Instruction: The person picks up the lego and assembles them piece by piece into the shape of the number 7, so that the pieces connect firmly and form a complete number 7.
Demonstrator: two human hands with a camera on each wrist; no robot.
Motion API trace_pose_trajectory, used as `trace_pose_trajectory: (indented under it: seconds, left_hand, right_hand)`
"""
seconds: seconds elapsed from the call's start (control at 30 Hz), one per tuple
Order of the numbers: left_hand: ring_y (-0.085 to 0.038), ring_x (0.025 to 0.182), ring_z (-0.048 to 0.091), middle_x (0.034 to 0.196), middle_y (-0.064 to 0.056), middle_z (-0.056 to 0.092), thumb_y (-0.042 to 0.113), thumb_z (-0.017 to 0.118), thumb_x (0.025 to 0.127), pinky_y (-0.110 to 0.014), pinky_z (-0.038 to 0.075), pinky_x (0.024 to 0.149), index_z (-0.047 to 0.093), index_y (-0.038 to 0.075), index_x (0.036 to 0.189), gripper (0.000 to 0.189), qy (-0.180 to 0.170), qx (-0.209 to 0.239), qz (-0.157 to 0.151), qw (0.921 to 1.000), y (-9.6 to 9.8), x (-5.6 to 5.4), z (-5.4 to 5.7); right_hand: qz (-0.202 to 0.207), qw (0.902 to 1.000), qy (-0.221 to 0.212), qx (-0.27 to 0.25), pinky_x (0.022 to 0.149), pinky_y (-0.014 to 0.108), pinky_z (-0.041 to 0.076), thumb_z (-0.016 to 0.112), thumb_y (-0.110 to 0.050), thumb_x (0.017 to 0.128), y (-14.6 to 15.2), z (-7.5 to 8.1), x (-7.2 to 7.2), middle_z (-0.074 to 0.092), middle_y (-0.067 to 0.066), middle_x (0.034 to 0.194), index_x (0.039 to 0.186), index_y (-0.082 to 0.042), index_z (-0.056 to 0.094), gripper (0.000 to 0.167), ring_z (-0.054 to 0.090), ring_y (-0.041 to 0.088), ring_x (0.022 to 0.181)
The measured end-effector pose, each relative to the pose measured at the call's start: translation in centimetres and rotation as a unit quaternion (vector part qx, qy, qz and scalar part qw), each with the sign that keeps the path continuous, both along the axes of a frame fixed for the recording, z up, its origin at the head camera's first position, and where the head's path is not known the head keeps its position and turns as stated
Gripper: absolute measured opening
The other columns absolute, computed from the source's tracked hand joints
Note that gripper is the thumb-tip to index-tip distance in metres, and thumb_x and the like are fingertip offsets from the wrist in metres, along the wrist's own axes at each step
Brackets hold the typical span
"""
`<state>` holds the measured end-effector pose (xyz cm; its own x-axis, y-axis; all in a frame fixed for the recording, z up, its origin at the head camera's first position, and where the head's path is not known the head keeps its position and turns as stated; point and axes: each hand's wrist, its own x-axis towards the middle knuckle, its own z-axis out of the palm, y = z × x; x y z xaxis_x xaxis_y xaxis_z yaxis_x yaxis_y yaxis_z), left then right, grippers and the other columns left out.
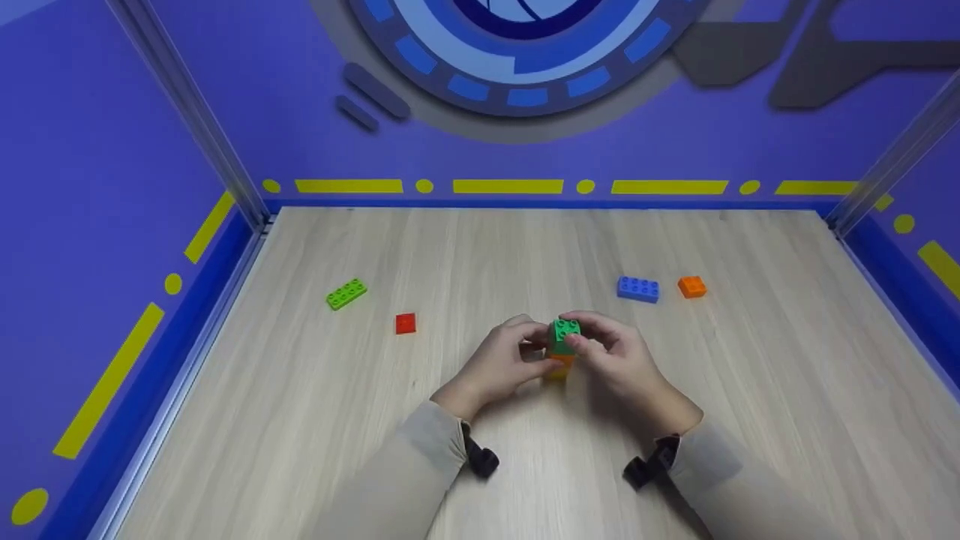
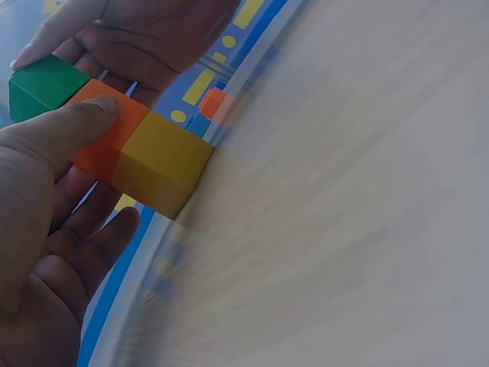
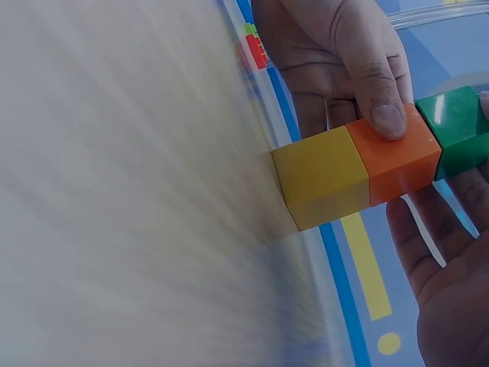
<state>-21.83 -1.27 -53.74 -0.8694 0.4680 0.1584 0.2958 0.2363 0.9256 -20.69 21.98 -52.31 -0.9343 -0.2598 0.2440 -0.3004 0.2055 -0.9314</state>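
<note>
Three toy building bricks form an upright stack on the wooden table, between the two hands. A yellow brick is at the bottom, an orange brick in the middle, and a green brick with studs on top. My left hand pinches the orange brick, its thumb flat on the near face and its fingers behind. From the other side my right hand grips the green brick between thumb and fingers. In the right wrist view the yellow brick's lower end meets the tabletop.
Left of the hands lie a lime-green brick and a small red brick. A blue brick and a second orange brick are at the back right. Blue-purple panels border the table's back and sides.
</note>
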Motion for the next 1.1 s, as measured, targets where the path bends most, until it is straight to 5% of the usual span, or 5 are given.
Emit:
trace_pose_trajectory:
  seconds: [0.57, 0.83, 1.1]
  left_hand:
    - [-0.016, 0.128, 0.073, 0.124, -0.003, 0.07, 0.019, 0.089, 0.101, -0.028, 0.06, 0.114, 0.081, 0.014, 0.136, 0.037, 0.005, -0.025, 0.004, 0.9997, 0.0, 0.0, 0.2]
    - [-0.017, 0.118, 0.072, 0.123, 0.0, 0.076, 0.033, 0.088, 0.102, -0.038, 0.061, 0.106, 0.084, 0.018, 0.128, 0.03, 0.058, -0.111, 0.01, 0.992, -0.2, 0.1, 1.0]
    - [-0.019, 0.119, 0.074, 0.126, 0.001, 0.081, 0.044, 0.08, 0.107, -0.042, 0.062, 0.107, 0.084, 0.012, 0.131, 0.039, 0.06, -0.166, 0.013, 0.9842, -3.0, 0.1, 2.4]
  right_hand:
    - [0.031, 0.9993, 0.001, 0.019, 0.098, 0.021, 0.057, 0.068, -0.002, 0.11, 0.1, 0.4, -0.1, 0.075, 0.01, 0.123, 0.134, 0.003, 0.071, 0.025, 0.069, 0.02, 0.11]
    - [0.053, 0.9985, 0.013, 0.005, 0.096, 0.022, 0.057, 0.065, 0.0, 0.11, 0.3, 0.0, -0.1, 0.073, 0.004, 0.122, 0.133, 0.004, 0.067, 0.023, 0.068, 0.016, 0.11]
    - [0.058, 0.9983, -0.004, -0.001, 0.1, 0.017, 0.058, 0.063, -0.006, 0.114, 0.0, -0.2, -0.3, 0.07, 0.003, 0.124, 0.139, 0.006, 0.062, 0.027, 0.068, 0.01, 0.111]
